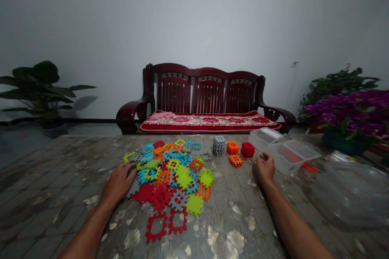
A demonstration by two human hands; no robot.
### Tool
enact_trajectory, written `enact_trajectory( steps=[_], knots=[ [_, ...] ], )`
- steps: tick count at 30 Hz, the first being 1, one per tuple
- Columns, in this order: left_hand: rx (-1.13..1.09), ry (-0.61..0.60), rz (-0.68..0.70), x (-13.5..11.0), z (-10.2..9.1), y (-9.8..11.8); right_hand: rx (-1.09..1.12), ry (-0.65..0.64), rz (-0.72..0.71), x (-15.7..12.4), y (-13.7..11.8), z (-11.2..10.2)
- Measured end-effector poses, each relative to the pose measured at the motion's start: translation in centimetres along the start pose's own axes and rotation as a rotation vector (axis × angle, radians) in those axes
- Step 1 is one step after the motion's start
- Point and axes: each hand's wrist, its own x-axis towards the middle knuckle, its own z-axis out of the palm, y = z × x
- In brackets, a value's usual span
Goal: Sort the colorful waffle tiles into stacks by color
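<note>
Loosely, the left hand lies on the table against the left edge of the pile, its fingers extended and slightly bent over the nearest pieces; they grip nothing that shows, though their undersides are hidden. The pile is a jumble of flat, notched pieces in red, orange, green, blue and gray, lying left of center, with two red frames at its near end.

On the other side, the right hand rests on the table with its fingers curled inward; whether they hold anything, I cannot tell. It is near the red stack and just beside the clear box. Between pile and right hand stand the gray stack and two orange stacks. A clear tub sits farther right. Beyond the table is a dark wooden bench.
</note>
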Motion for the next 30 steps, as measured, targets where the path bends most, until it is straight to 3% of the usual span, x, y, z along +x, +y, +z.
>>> enact_trajectory(
  steps=[3, 5, 10, 14, 18, 25, 30],
  knots=[
    [-0.002, 0.005, -0.011, -0.1, -0.2, 0.4, 0.08, 0.031, -0.086, -1.8, -1.1, -0.5],
    [-0.008, 0.017, -0.014, -0.3, -0.3, 0.6, 0.142, -0.057, -0.238, -4.1, -2.5, -0.2],
    [-0.015, 0.055, -0.009, -0.5, -0.6, 1.0, 0.223, -0.58, -0.673, -11.8, -6.6, 1.6],
    [-0.021, 0.046, -0.005, -0.6, -0.7, 1.1, 0.19, -0.844, -0.986, -15.4, -8.7, 2.3],
    [-0.019, 0.036, -0.007, -0.6, -0.5, 1.0, 0.092, -0.894, -1.046, -15.8, -8.9, 2.5],
    [-0.019, 0.034, 0.008, -0.5, -0.3, 0.7, 0.003, -0.804, -1.003, -14.7, -8.3, 2.5],
    [-0.004, 0.033, 0.013, -0.5, -0.3, 0.7, -0.031, -0.916, -1.094, -15.7, -9.5, 2.1]
  ],
)
